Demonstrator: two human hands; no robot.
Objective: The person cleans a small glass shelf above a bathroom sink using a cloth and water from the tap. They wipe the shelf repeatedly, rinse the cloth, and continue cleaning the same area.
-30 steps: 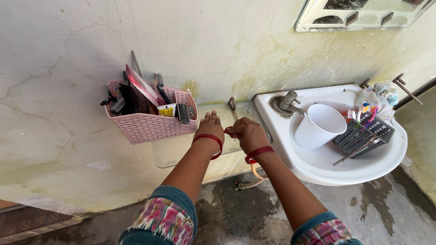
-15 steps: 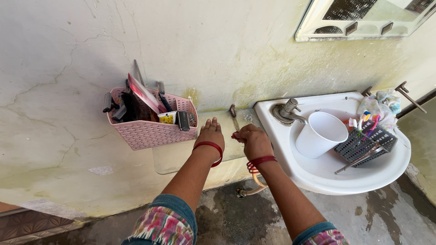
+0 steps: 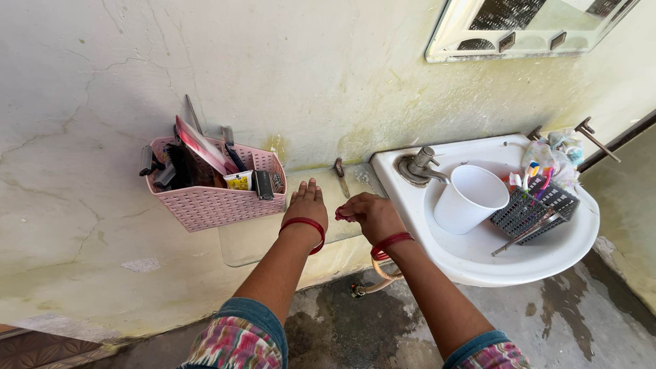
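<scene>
My left hand [image 3: 305, 203] lies flat, fingers apart, on a clear glass shelf [image 3: 253, 239] fixed to the wall. My right hand [image 3: 369, 213] hovers just to its right over the same shelf, fingers curled around a small red thing [image 3: 339, 215] that is mostly hidden. Both wrists carry red bangles. A pink plastic basket [image 3: 212, 198] full of combs, tubes and tools hangs just left of my left hand. A rusty bracket [image 3: 339, 173] holds the shelf at the wall ahead of my right hand.
A white washbasin [image 3: 547, 253] with a metal tap [image 3: 418, 164] holds a white mug [image 3: 468, 198] and a dark mesh basket [image 3: 529, 208] of toothbrushes. A framed mirror [image 3: 519, 27] hangs above. A hose [image 3: 376, 277] runs under the sink over wet concrete floor.
The view has shifted slightly, so everything sits a little further left. My right hand has drawn back a bit from the bracket; my left hand stays flat on the shelf.
</scene>
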